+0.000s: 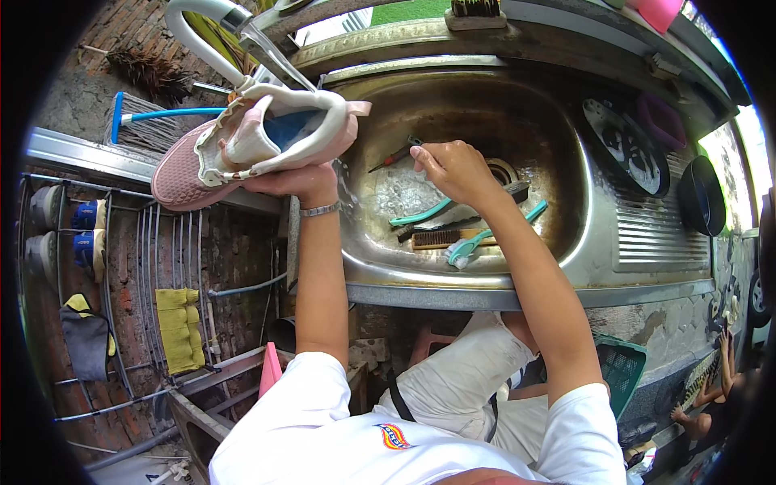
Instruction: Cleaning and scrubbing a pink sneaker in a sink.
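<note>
My left hand [303,180] supports a pink and white sneaker [200,160] from below, with its opening facing up. A faucet [209,36] stands above it at the upper left, and a stream of water [276,57] falls to the shoe's collar. Blue lining shows inside the shoe. My right hand [454,170] hangs over the sink basin [388,248], fingers curled, with nothing visible in it. Beneath it in the basin lie a wooden-backed brush [433,240], a teal-handled brush [465,250], another teal handle [418,216] and a thin red-handled tool [391,159].
On the drainboard [661,236] sit a soapy black basin [624,145] and a black bowl [702,195]. A wire rack [145,242] with shoes and gloves stands at left, near a mop [145,124]. Another person [715,394] sits at far right. A brush [476,15] rests on the back ledge.
</note>
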Demonstrator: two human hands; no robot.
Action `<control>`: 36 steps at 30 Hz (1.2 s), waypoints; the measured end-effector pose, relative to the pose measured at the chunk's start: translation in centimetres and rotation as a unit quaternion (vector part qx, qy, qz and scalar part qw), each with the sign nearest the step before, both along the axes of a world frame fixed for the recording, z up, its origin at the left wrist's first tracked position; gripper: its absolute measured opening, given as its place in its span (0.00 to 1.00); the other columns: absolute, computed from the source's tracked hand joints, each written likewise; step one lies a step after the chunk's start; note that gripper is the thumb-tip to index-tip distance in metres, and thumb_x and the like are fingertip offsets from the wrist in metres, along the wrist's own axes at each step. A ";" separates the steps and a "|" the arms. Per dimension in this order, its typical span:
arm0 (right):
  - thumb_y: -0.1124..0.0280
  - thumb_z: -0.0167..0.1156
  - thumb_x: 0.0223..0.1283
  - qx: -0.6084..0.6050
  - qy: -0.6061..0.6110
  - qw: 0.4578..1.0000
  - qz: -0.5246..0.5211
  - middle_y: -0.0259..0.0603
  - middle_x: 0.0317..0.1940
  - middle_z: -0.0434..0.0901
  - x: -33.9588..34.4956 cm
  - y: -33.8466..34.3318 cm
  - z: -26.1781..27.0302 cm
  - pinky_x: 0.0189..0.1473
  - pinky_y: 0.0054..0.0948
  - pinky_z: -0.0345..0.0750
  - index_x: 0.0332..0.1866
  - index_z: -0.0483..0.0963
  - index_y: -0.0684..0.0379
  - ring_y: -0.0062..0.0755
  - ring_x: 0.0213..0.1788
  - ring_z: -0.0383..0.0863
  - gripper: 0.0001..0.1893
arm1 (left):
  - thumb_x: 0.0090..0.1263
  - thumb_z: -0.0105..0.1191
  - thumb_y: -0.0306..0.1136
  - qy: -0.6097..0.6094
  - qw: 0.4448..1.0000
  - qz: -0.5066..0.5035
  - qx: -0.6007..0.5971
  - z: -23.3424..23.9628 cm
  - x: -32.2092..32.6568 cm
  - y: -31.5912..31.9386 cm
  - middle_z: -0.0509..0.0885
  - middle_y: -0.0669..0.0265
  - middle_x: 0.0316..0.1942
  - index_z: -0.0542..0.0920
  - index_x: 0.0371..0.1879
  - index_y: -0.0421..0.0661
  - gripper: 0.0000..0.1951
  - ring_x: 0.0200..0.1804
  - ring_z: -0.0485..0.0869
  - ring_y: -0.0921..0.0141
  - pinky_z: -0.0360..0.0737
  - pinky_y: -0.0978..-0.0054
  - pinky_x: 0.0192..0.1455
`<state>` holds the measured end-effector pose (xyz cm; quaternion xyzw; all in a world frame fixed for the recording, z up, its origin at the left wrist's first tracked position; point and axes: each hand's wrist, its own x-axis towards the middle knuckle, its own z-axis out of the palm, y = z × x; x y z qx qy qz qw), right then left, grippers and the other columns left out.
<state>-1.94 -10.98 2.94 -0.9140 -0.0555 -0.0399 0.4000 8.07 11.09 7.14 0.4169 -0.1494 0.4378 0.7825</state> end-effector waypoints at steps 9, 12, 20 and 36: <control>0.48 0.48 0.83 -0.009 0.008 1.000 0.005 0.46 0.25 0.85 0.0 0.1 -0.5 0.45 0.50 0.82 0.37 0.87 0.57 0.53 0.35 0.87 0.28 | 0.80 0.24 0.78 0.037 0.998 -0.042 -0.021 -1.3 1.1 1.8 0.57 0.55 0.86 0.54 0.87 0.52 0.49 0.85 0.61 0.55 0.59 0.52 0.88; 0.46 0.47 0.83 -0.011 0.022 1.000 0.010 0.55 0.34 0.88 0.0 0.2 -0.4 0.47 0.57 0.83 0.37 0.86 0.57 0.63 0.41 0.88 0.28 | 0.80 0.26 0.78 0.053 0.997 -0.050 -0.019 -1.2 1.0 2.0 0.54 0.55 0.86 0.52 0.87 0.51 0.49 0.85 0.60 0.55 0.59 0.52 0.88; 0.46 0.46 0.83 -0.017 0.046 0.999 0.011 0.57 0.35 0.88 0.1 0.2 -0.2 0.48 0.57 0.83 0.37 0.86 0.58 0.64 0.42 0.88 0.29 | 0.80 0.29 0.78 0.115 0.993 -0.041 0.006 -0.7 -0.6 -0.7 0.56 0.54 0.86 0.52 0.87 0.45 0.51 0.85 0.59 0.57 0.58 0.55 0.88; 0.45 0.46 0.83 -0.024 0.028 0.999 0.011 0.57 0.36 0.89 0.2 0.3 -0.3 0.49 0.57 0.83 0.38 0.87 0.57 0.64 0.43 0.89 0.30 | 0.83 0.25 0.75 0.084 0.992 -0.045 0.078 -1.9 -0.9 -1.4 0.61 0.53 0.83 0.55 0.85 0.41 0.49 0.83 0.63 0.60 0.57 0.57 0.87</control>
